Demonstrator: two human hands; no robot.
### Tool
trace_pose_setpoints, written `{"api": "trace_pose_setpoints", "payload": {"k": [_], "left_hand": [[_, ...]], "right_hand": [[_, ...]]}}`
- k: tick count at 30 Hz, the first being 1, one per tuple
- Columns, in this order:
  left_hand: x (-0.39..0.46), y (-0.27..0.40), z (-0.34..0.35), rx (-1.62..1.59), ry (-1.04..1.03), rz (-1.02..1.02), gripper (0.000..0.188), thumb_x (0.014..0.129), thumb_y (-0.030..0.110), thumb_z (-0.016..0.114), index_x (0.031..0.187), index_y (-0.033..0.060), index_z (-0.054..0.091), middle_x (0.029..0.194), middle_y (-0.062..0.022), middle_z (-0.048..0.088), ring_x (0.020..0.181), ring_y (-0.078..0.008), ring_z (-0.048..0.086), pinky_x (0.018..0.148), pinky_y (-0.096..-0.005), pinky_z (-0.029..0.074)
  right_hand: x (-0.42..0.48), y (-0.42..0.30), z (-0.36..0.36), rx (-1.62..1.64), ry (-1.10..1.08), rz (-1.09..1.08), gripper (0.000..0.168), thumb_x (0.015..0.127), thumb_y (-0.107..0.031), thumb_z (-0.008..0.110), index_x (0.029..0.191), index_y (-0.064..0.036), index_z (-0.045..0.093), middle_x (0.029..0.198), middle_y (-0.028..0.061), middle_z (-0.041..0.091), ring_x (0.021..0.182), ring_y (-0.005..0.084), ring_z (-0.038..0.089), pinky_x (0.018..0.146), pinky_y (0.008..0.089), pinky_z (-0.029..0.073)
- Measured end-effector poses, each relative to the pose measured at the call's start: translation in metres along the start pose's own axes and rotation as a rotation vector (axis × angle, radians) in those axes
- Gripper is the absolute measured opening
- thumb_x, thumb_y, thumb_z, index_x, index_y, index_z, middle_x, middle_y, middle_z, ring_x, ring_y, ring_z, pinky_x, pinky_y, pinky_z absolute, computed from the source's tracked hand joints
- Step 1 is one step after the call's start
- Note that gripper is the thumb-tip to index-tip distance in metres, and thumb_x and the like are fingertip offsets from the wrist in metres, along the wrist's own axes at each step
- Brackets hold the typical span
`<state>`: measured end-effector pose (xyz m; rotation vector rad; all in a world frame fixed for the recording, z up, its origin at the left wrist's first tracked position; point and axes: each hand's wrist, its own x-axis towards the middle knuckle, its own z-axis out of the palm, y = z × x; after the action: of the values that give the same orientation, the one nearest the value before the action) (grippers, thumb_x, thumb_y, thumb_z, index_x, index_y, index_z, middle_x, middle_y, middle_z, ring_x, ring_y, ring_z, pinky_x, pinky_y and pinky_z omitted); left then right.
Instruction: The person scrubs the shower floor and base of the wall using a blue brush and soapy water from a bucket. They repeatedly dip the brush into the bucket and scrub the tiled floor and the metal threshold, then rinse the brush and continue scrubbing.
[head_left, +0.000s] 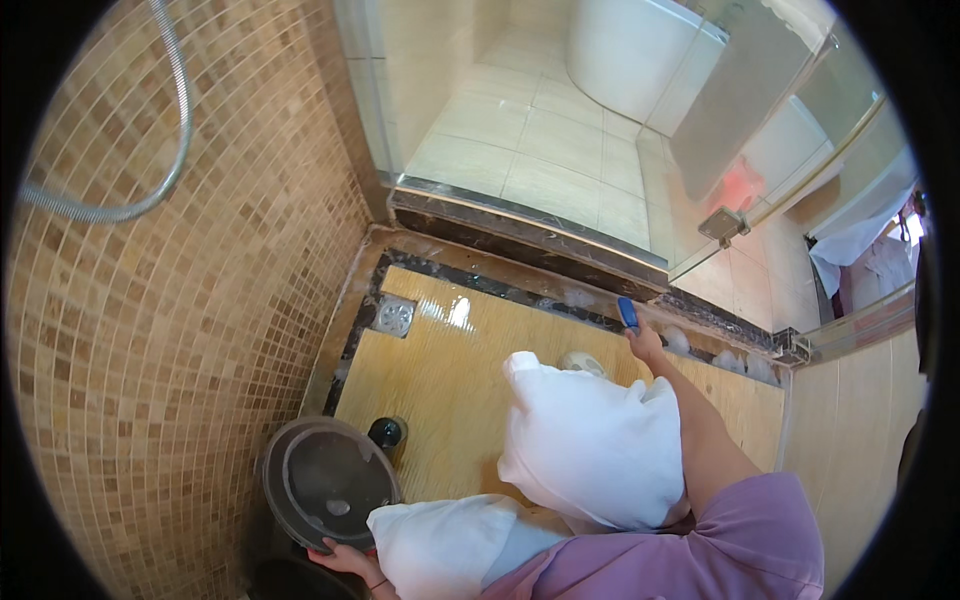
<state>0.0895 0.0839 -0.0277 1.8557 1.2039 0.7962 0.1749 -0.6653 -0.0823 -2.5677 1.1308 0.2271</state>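
My right hand (646, 343) grips a blue scrubbing brush (628, 312) at the wet dark stone border (517, 290) of the shower floor. White suds lie along that border on both sides of the hand. At the lower left my left hand (345, 559) is on the near rim of a dark plastic bucket (279, 480). Something red shows beside its fingers, too small to name. The bucket holds water with patches of foam. Just right of it stands a small black-topped container (386, 433). My bent knees, in white trousers, cover part of the floor between the hands.
A metal floor drain (395, 315) sits in the far left corner of the ribbed yellow floor (442, 375). A raised stone threshold (525, 240) and glass panels bound the far side. Left is a mosaic wall (187, 322) with a metal shower hose (182, 112).
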Motion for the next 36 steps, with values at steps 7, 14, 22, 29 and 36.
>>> {"api": "trace_pose_setpoints", "payload": {"k": [7, 14, 22, 29, 36], "left_hand": [[0.056, -0.089, -0.002, 0.008, 0.025, 0.008, 0.047, 0.089, 0.005, 0.067, 0.132, -0.0014, 0.049, 0.126, -0.0198, 0.058, 0.11, -0.0315, 0.055, 0.097, -0.0412, 0.042], [0.084, -0.086, -0.034, 0.287, 0.156, -0.037, 0.055, 0.089, 0.015, 0.072, 0.137, 0.0054, 0.048, 0.134, -0.0198, 0.055, 0.119, -0.0338, 0.054, 0.101, -0.0415, 0.043], [-0.036, 0.097, -0.006, 0.481, -0.031, 0.51, 0.028, 0.102, 0.017, 0.052, 0.126, 0.0058, 0.058, 0.146, -0.0183, 0.046, 0.135, -0.0349, 0.044, 0.107, -0.0438, 0.041], [-0.069, 0.215, 0.065, 0.575, -0.333, 0.742, 0.025, 0.106, 0.008, 0.04, 0.116, 0.0001, 0.062, 0.147, -0.0155, 0.044, 0.144, -0.0335, 0.032, 0.11, -0.043, 0.039], [-0.099, 0.233, 0.156, 0.463, -0.762, 1.033, 0.019, 0.095, -0.003, 0.051, 0.111, -0.0001, 0.061, 0.141, -0.02, 0.049, 0.144, -0.0431, 0.031, 0.112, -0.0492, 0.034]], "right_hand": [[0.029, 0.033, 0.053, 0.038, 0.06, 0.162, 0.056, 0.099, -0.041, 0.047, 0.145, -0.01, 0.046, 0.109, 0.0255, 0.068, 0.1, 0.0428, 0.066, 0.086, 0.0505, 0.051], [0.007, -0.159, 0.07, 0.151, -0.155, -0.156, 0.054, 0.1, -0.036, 0.046, 0.15, -0.018, 0.037, 0.084, 0.0273, 0.068, 0.075, 0.0456, 0.067, 0.069, 0.0559, 0.052], [0.06, -0.193, 0.063, 0.187, -0.222, -0.526, 0.044, 0.099, -0.039, 0.05, 0.142, -0.031, 0.049, 0.086, 0.0178, 0.07, 0.076, 0.0389, 0.068, 0.067, 0.0515, 0.053], [0.031, 0.007, -0.006, 0.046, -0.01, -0.452, 0.039, 0.097, -0.031, 0.055, 0.136, -0.035, 0.056, 0.083, 0.0139, 0.07, 0.066, 0.0346, 0.067, 0.056, 0.0461, 0.051], [0.07, 0.016, 0.008, -0.13, -0.035, -0.59, 0.044, 0.095, -0.031, 0.057, 0.138, -0.037, 0.053, 0.066, 0.0135, 0.063, 0.054, 0.0333, 0.063, 0.048, 0.046, 0.049]]}}
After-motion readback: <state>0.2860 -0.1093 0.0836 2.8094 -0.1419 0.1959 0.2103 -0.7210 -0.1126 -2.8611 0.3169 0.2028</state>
